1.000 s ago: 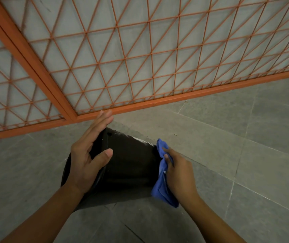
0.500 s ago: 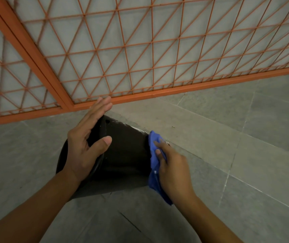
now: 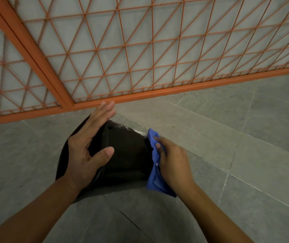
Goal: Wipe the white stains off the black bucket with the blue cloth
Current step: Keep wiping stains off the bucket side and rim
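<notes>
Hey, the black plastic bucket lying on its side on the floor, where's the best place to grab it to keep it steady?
Probably by the rim at the open end of the black plastic bucket, coming from the left. That lip gives fingers an edge, and the left hand already braces there, while the right hand works the blue cloth at the base end.

Matt black plastic bucket [image 3: 126, 155], soft blue cloth [image 3: 155, 174], painted orange metal grille [image 3: 140, 50], smooth grey stone floor [image 3: 245, 137].

Black bucket [image 3: 126, 155]: mouth at 9 o'clock covered by the left hand [image 3: 86, 153]; base end at 3 o'clock concealed behind the blue cloth [image 3: 155, 172]. Right hand [image 3: 173, 163]: fingertips buried in cloth folds. Both forearms cut off at the 6 o'clock edge.
</notes>
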